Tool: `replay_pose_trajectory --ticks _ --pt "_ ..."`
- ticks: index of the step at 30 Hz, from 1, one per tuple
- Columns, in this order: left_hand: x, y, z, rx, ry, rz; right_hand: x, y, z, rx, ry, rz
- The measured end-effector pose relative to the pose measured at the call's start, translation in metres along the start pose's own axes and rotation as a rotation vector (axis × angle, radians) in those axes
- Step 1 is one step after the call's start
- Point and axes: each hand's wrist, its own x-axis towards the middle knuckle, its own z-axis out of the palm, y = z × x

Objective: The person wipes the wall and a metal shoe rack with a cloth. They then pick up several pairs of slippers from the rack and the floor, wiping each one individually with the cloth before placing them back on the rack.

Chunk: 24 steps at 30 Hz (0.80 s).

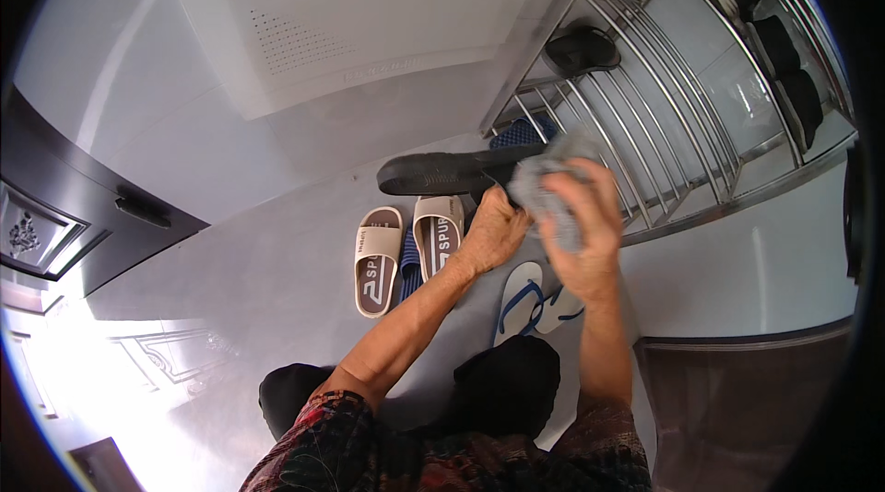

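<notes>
My left hand [496,232] is closed on a black slipper [429,175], gripping it by its strap or side; the exact hold is partly hidden. The slipper is held sideways above the floor, its long flat sole stretching to the left. A crumpled grey cloth [532,186], smeared by motion, is bunched in my right hand [590,234]. That cloth lies against the right end of the slipper and covers it. Below my hands, a beige slide pair [378,257] and white flip-flops with blue straps [520,304] rest on the floor.
A metal shoe rack [636,123] stands at the right, with a black shoe [583,51] on it and several dark shoes higher up. Blue slippers [525,131] sit by its base. A dark door [83,206] is at the left.
</notes>
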Motion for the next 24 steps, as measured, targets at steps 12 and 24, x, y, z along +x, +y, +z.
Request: replay_pose_trajectory --ticks 12,24 --pt "-0.006 0.009 0.020 0.278 -0.064 -0.102 -0.003 0.027 -0.022 -0.294 0.057 0.249" --pt "0.002 0.015 0.015 -0.223 0.155 -0.238 -0.024 0.044 -0.005 -0.061 0.136 0.409"
